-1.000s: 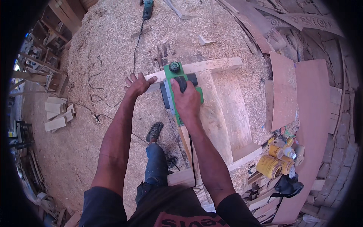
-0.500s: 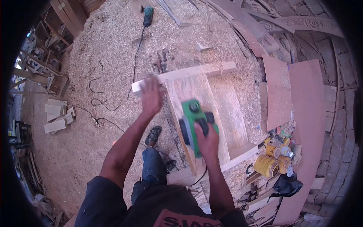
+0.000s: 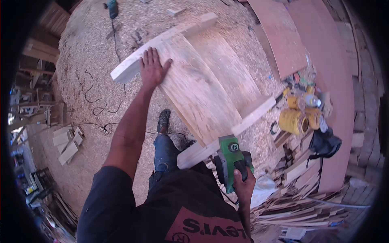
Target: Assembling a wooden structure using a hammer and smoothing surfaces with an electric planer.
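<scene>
My right hand (image 3: 244, 184) is wrapped round the handle of a green electric planer (image 3: 234, 162), close to my body. The planer's front end is by the near end of a wide pale board (image 3: 198, 91); whether it touches cannot be told. My left hand (image 3: 153, 71) lies with fingers spread on the far left corner of that board. The board rests across a far wooden beam (image 3: 174, 36) and a near wooden beam (image 3: 257, 114). A second, lower board (image 3: 229, 67) lies alongside on the right.
Wood shavings cover the ground. A teal angle grinder (image 3: 113, 9) with a cord lies far left. Wood offcuts (image 3: 68, 143) are stacked at left. Yellow containers (image 3: 292, 121), a black bag (image 3: 325, 143) and reddish sheets (image 3: 279, 36) are at right. A cord (image 3: 162, 133) runs behind my foot.
The planer in my right hand has come back toward me, from over the board to its near end. My left hand now lies flat on the board, and the view has shifted.
</scene>
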A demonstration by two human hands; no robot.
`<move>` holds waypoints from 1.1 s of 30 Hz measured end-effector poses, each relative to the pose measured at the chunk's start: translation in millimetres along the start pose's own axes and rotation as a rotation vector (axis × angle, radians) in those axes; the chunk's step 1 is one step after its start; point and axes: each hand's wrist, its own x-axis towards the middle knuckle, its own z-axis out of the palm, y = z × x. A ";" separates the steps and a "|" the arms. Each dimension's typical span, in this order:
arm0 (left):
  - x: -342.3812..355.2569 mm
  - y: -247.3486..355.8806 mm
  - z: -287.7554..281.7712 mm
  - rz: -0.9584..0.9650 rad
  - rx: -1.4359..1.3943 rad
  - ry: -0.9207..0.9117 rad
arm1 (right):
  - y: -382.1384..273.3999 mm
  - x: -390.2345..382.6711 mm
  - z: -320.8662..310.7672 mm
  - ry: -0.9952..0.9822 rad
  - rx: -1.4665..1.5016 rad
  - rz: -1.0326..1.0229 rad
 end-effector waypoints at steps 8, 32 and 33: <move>27.5 5.5 -22.9 -0.086 0.012 -0.276 | 32.4 -13.8 9.7 -0.071 -0.074 -0.243; 65.8 -25.7 -34.9 0.052 0.027 -0.625 | -76.6 57.6 145.2 -0.231 -0.161 -0.528; 65.6 -27.7 -34.5 0.052 0.064 -0.641 | -95.1 65.6 157.1 -0.255 -0.155 -0.547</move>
